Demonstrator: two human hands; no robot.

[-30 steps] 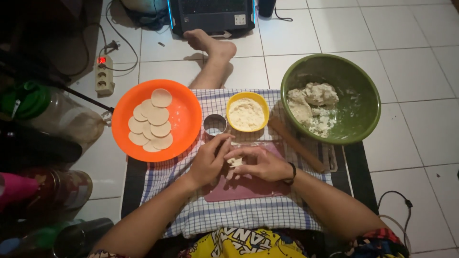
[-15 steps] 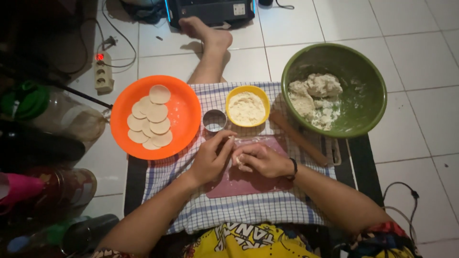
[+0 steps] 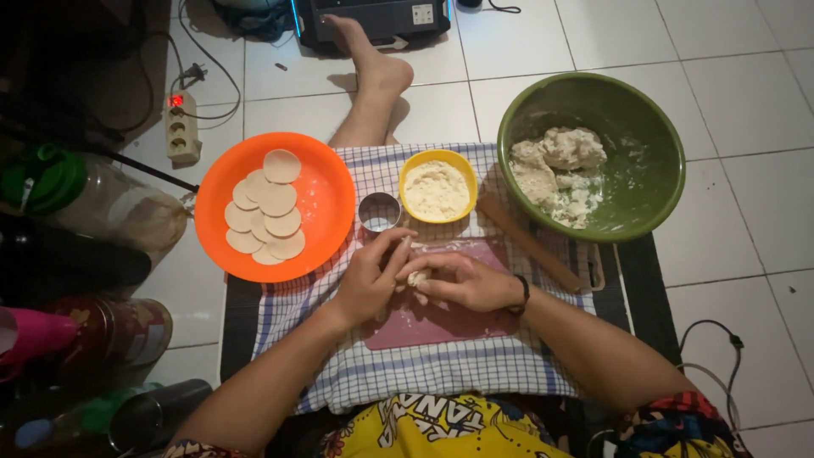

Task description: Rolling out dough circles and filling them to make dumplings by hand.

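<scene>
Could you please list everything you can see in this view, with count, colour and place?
dough piece: one, pale, between both hands over the mat
mat: one, pink, on the checked cloth
checked cloth: one, blue and white, under the mat
orange plate: one, left of the cloth
dough discs: about eight, pale, on the orange plate
round cutter: one, metal, beside the plate
yellow bowl: one, holding flour, above the mat
rolling pin: one, wooden, right of the mat
green bowl: one, holding dough, upper right
power strip: one, cream, on the floor at left
left hand: on the dough piece
right hand: on the dough piece
</scene>
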